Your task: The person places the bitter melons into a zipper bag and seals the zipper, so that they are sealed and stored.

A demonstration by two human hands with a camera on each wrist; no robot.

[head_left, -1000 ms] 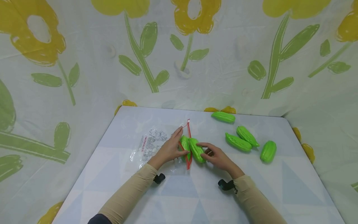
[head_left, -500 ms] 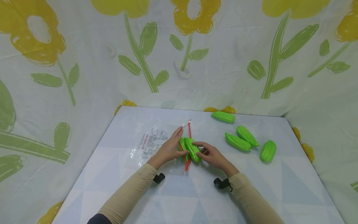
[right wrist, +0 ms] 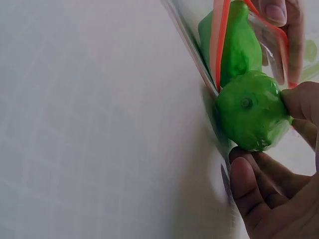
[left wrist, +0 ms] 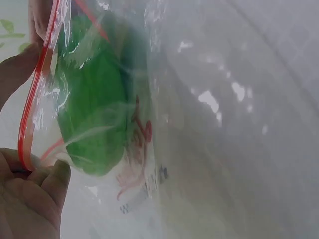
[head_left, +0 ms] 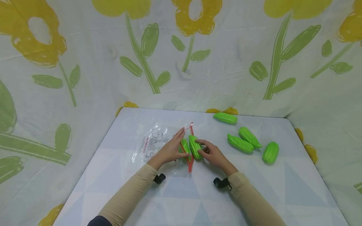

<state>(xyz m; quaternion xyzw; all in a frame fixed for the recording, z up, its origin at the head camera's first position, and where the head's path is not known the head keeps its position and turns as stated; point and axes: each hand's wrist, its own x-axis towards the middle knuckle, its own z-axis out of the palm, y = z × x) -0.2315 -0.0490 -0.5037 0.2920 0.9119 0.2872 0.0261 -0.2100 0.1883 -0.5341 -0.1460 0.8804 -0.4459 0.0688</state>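
A clear zip bag (head_left: pixel 154 142) with a red zip strip (head_left: pixel 191 147) lies flat on the table. My left hand (head_left: pixel 172 149) pinches the strip and holds the mouth apart; in the left wrist view its fingers (left wrist: pixel 35 189) grip the red strip (left wrist: pixel 35 99). One green toy gourd (head_left: pixel 185 146) sits inside the bag (left wrist: pixel 94 114). My right hand (head_left: pixel 210 153) grips a second green gourd (head_left: pixel 195 147) at the bag's mouth. In the right wrist view this gourd (right wrist: pixel 249 117) is halfway past the strip (right wrist: pixel 219 45), held between thumb and fingers (right wrist: pixel 259 189).
Several more green gourds lie loose on the right side of the table: one at the back (head_left: pixel 225 118), two side by side (head_left: pixel 240 143) (head_left: pixel 250 137), one farthest right (head_left: pixel 271 152). A flower-print cloth (head_left: pixel 181 62) hangs behind and around the pale table (head_left: pixel 181 194).
My right hand has pushed its gourd leftward, from beside the zip strip into the bag's mouth. The left hand has kept its hold on the strip.
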